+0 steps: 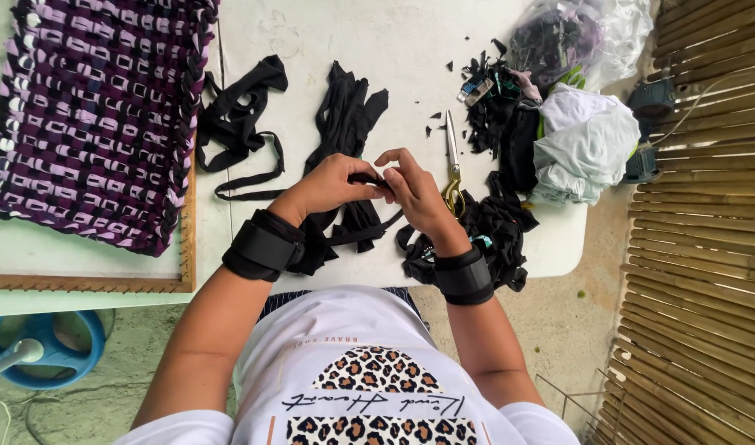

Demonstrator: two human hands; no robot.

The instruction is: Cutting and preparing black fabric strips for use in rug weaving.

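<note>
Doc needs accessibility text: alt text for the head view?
Both hands, left hand and right hand, pinch a black fabric strip over a white table. Scissors lie beside them; a purple woven mat sits left.

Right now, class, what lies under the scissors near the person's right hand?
The scissors lie on the white table; their gold handles rest against a pile of black fabric strips, beside the right hand. Anything beneath that pile is hidden.

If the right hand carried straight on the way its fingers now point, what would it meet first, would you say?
The right hand points toward the left hand. It would first meet the black fabric strip pinched between them, then the left hand's fingers, which look almost touching already.
</note>
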